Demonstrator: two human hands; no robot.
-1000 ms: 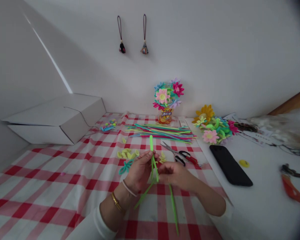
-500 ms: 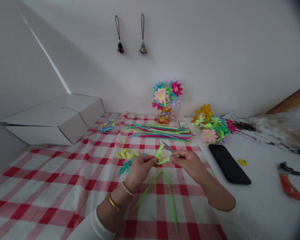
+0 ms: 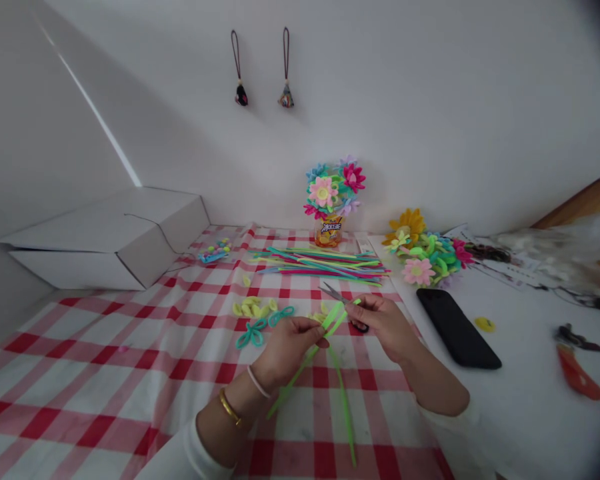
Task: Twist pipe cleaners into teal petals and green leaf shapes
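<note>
Home craft table: checked tablecloth (image 3: pixel 105 360), pipe-cleaner flowers (image 3: pixel 333 190)

Near-left tablecloth (image 3: pixel 80 373) open for passage. Box (image 3: pixel 110 237) blocks the far-left corner. Stick pile (image 3: pixel 325 261) and jar (image 3: pixel 330 230) line the far edge. Phone (image 3: pixel 457 327), scissors (image 3: pixel 343 303) crowd the right.

Jar label: the jar (image 3: pixel 329 231) under the flower bunch bears an orange label with dark lettering, too small to read
Other readable text: none
</note>
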